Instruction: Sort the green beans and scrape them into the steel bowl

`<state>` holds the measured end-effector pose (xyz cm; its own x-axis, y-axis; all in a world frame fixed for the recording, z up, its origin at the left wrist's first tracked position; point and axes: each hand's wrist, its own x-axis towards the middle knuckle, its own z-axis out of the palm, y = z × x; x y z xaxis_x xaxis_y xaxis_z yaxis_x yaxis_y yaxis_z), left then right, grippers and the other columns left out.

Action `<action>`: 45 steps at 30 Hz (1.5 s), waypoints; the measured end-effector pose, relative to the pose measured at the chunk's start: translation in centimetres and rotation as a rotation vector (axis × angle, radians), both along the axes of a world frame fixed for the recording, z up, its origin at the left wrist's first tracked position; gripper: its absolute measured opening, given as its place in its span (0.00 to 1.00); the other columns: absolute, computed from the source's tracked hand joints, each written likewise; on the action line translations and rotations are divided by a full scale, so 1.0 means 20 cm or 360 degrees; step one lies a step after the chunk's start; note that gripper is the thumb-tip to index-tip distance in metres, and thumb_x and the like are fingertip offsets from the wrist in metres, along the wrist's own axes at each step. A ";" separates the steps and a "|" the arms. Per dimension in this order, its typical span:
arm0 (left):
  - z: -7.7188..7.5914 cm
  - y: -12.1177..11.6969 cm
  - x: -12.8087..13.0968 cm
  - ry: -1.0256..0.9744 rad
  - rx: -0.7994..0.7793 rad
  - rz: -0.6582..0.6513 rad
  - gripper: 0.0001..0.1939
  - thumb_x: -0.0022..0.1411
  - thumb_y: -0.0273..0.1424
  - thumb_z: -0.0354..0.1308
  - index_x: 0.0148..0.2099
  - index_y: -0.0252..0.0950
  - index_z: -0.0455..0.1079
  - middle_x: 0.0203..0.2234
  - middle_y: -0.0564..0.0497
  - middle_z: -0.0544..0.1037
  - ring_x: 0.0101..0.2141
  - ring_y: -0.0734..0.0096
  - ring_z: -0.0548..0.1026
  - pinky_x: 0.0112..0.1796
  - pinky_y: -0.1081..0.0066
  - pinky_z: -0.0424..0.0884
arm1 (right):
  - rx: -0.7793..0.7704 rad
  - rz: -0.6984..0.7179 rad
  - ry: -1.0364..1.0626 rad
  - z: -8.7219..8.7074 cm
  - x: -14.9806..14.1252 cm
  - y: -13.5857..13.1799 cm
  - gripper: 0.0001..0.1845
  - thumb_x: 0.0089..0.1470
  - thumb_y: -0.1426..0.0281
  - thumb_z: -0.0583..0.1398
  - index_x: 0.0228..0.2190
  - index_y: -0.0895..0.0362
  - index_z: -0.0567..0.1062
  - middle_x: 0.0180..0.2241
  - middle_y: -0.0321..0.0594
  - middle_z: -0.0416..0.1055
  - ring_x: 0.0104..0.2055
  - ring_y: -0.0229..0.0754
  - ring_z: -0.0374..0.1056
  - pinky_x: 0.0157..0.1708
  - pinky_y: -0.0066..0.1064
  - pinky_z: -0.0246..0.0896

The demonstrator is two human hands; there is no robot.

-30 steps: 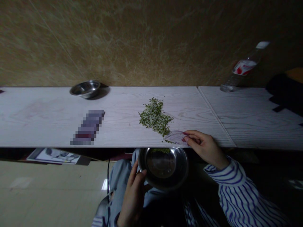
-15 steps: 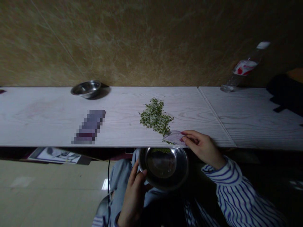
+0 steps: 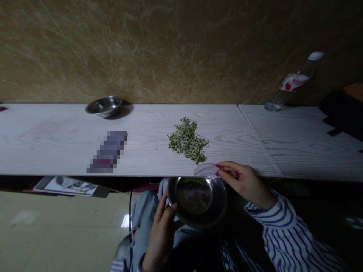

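My left hand [image 3: 163, 228] grips the left rim of a steel bowl [image 3: 218, 211], held just below the table's front edge. Small green beans [image 3: 195, 181] lie in the far part of this bowl. Between the thumb and fingers of my right hand [image 3: 244, 179] is a thin, clear, curved plastic piece [image 3: 206, 170]; its exact kind I cannot make out. It rests at the table edge, above the bowl's far rim. Behind it, a loose patch of green beans [image 3: 187, 141] is spread on the white wood-grain table [image 3: 147, 151].
A second steel bowl [image 3: 104, 107] stands by the wall at the back left. Nearer lies a pixelated flat object [image 3: 109, 151]. A clear bottle [image 3: 293, 82] with a white cap stands at the right, beside a dark item [image 3: 340, 109]. Papers [image 3: 66, 186] show under the table.
My right hand has drawn the plastic piece toward the table edge. The few beans that lay by it at the edge are gone from the tabletop. My left hand keeps its hold.
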<state>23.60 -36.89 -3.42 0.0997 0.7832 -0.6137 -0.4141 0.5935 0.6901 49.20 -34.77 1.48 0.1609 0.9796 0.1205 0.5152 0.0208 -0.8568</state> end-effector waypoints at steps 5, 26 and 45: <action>-0.02 0.02 0.00 0.0057 -0.0022 -0.0010 0.40 0.58 0.36 0.63 0.70 0.45 0.57 0.60 0.43 0.73 0.50 0.55 0.75 0.37 0.66 0.75 | 0.0092 -0.0240 0.0045 -0.04 0.06 0.00 0.16 0.54 0.62 0.64 0.41 0.58 0.80 0.33 0.45 0.82 0.34 0.46 0.79 0.38 0.36 0.77; -0.01 0.03 0.01 0.0037 -0.0043 0.0028 0.43 0.57 0.36 0.64 0.72 0.46 0.55 0.55 0.43 0.78 0.50 0.54 0.76 0.43 0.61 0.76 | 0.0177 -0.0413 0.0086 -0.07 0.13 0.15 0.20 0.52 0.57 0.65 0.40 0.58 0.80 0.33 0.47 0.82 0.36 0.49 0.79 0.36 0.37 0.76; -0.03 0.02 0.01 0.0033 -0.0034 0.0025 0.41 0.55 0.37 0.66 0.70 0.45 0.59 0.56 0.41 0.77 0.51 0.51 0.76 0.43 0.59 0.76 | 0.0065 -0.0182 0.0142 -0.04 0.04 0.07 0.16 0.52 0.59 0.65 0.39 0.56 0.81 0.32 0.44 0.82 0.36 0.48 0.80 0.39 0.37 0.76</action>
